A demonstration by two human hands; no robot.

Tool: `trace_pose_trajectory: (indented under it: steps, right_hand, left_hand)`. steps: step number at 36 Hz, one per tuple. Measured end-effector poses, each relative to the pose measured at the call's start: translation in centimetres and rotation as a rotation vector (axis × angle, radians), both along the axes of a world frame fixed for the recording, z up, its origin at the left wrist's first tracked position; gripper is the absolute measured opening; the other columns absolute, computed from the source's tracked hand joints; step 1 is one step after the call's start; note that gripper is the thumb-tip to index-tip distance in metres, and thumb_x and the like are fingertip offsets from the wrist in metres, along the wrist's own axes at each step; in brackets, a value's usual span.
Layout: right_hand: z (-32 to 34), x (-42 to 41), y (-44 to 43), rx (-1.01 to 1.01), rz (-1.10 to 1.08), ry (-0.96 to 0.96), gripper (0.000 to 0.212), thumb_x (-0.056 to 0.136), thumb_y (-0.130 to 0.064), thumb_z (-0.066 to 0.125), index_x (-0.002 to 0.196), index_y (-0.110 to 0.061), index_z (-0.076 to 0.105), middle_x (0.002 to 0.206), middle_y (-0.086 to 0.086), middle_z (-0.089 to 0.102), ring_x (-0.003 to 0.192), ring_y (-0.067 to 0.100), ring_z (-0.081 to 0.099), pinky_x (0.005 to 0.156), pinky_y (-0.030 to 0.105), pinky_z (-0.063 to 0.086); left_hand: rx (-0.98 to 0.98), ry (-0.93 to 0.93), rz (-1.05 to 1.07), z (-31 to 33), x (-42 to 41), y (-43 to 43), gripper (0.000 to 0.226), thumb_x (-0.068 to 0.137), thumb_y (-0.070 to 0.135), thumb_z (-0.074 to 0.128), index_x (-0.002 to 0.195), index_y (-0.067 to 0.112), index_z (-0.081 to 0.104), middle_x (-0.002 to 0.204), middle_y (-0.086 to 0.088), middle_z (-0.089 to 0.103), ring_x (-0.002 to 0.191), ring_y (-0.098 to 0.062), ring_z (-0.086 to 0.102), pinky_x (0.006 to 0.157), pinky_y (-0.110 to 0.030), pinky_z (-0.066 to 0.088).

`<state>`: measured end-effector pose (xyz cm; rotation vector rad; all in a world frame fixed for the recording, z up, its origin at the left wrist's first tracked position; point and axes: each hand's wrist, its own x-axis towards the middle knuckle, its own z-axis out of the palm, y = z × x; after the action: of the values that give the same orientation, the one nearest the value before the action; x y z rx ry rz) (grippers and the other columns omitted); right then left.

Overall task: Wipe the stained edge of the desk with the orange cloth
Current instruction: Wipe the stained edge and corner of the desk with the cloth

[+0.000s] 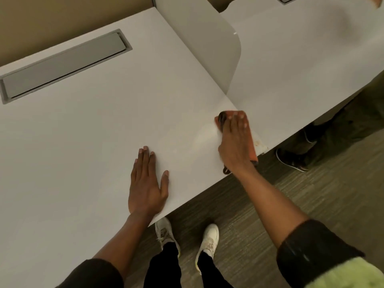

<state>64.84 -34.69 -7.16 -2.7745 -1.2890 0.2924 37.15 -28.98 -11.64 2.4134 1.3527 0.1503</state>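
Note:
A white desk (pixel 93 132) fills the left and middle of the head view. Its front right corner carries a faint yellowish smear (pixel 204 136), and brownish marks (pixel 260 143) show at the edge just right of the cloth. My right hand (pixel 235 142) presses flat on the orange cloth (pixel 252 151), which lies over that corner and hangs slightly past the edge. Most of the cloth is hidden under the hand. My left hand (pixel 146 181) rests palm down on the desk near the front edge, fingers spread, holding nothing.
A grey cable-tray lid (pixel 62 65) is set into the desk at the back left. A curved white divider panel (pixel 209 44) stands between this desk and the neighbouring desk (pixel 301 55). Another person's dark shoes (pixel 291 160) stand on the carpet at the right. My white shoes (pixel 209 238) are below the edge.

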Motion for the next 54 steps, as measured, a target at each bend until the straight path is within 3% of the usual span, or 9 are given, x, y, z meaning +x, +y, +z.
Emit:
trace_pose_trajectory:
  steps: [7,10,13,15,23,32,41,50,54]
  right_hand:
    - [0.0,-1.3,1.7,0.007,-0.222,0.047,0.078,0.102,-0.011,0.052,0.163,0.006,0.006,0.172,0.030,0.003,0.161,0.044,0.000,0.132,0.053,0.005]
    - [-0.6,-6.6,-0.1,0.098,-0.157,0.088,0.077,0.098,-0.004,0.049,0.164,0.002,0.009,0.173,0.028,0.001,0.162,0.042,-0.003,0.132,0.052,0.005]
    - [-1.1,-10.4,-2.5,0.132,-0.015,0.102,0.077,0.091,-0.003,0.030,0.165,0.001,0.010,0.173,0.026,-0.002,0.162,0.040,-0.004,0.132,0.053,0.007]
    - [-1.2,-9.7,-3.0,0.117,0.005,0.102,0.077,0.089,-0.003,0.025,0.165,0.000,0.011,0.173,0.026,-0.001,0.162,0.039,-0.004,0.132,0.053,0.007]
    - [-0.4,-0.6,1.0,0.035,-0.207,0.003,0.074,0.100,-0.004,0.050,0.164,0.002,0.012,0.173,0.026,0.006,0.162,0.040,-0.003,0.132,0.052,0.002]
    - [-1.1,-7.5,-5.3,0.141,-0.096,0.052,0.075,0.097,0.002,0.045,0.164,0.004,0.010,0.172,0.029,-0.001,0.162,0.041,-0.005,0.132,0.052,0.009]
    - [-0.5,1.5,-2.8,0.031,-0.182,0.013,0.076,0.100,-0.001,0.051,0.163,0.004,0.009,0.172,0.028,0.005,0.162,0.041,-0.001,0.133,0.052,0.005]
    - [-0.9,-7.5,-8.5,0.123,-0.004,0.127,0.080,0.094,0.002,0.046,0.164,0.003,0.006,0.171,0.028,-0.007,0.161,0.040,-0.008,0.133,0.052,0.008]
    - [-0.9,-5.1,-8.7,0.087,-0.001,0.077,0.075,0.096,0.001,0.039,0.164,0.004,0.009,0.172,0.029,-0.002,0.162,0.040,-0.006,0.133,0.052,0.007]
  left_hand:
    - [-0.003,0.001,0.001,-0.1,0.0,0.0,0.078,0.112,0.056,0.029,0.177,0.017,0.009,0.185,0.004,-0.006,0.170,-0.009,-0.013,0.139,-0.038,0.002]
    - [-0.003,0.008,0.000,-0.2,0.0,0.1,0.079,0.112,0.057,0.028,0.177,0.017,0.007,0.185,0.005,-0.008,0.170,-0.009,-0.013,0.139,-0.037,0.001]
    - [-0.001,0.008,0.001,-0.2,0.0,0.0,0.079,0.112,0.057,0.028,0.177,0.018,0.007,0.185,0.004,-0.008,0.170,-0.009,-0.013,0.139,-0.038,0.003]
    - [0.002,0.009,-0.003,-0.1,0.0,0.0,0.079,0.112,0.057,0.028,0.177,0.017,0.008,0.185,0.004,-0.008,0.170,-0.009,-0.012,0.139,-0.038,0.003]
    - [0.000,0.017,-0.004,0.2,0.1,-0.1,0.078,0.112,0.056,0.029,0.176,0.016,0.011,0.186,0.004,-0.005,0.170,-0.009,-0.012,0.137,-0.030,-0.005]
    - [-0.004,0.019,-0.003,0.5,0.3,-0.2,0.078,0.112,0.053,0.031,0.176,0.014,0.013,0.186,0.003,-0.004,0.170,-0.009,-0.012,0.138,-0.031,-0.005]
    - [-0.017,0.027,0.002,0.7,0.4,-0.3,0.078,0.111,0.054,0.031,0.176,0.013,0.013,0.185,0.002,-0.004,0.170,-0.010,-0.012,0.139,-0.038,0.002]
    - [-0.018,0.018,0.009,0.8,0.4,-0.4,0.080,0.110,0.057,0.029,0.176,0.016,0.013,0.185,0.004,-0.005,0.170,-0.010,-0.012,0.138,-0.039,0.002]
    - [-0.004,0.011,0.002,0.7,0.4,-0.4,0.079,0.111,0.055,0.031,0.176,0.013,0.016,0.186,0.002,-0.001,0.171,-0.010,-0.011,0.139,-0.040,0.004]
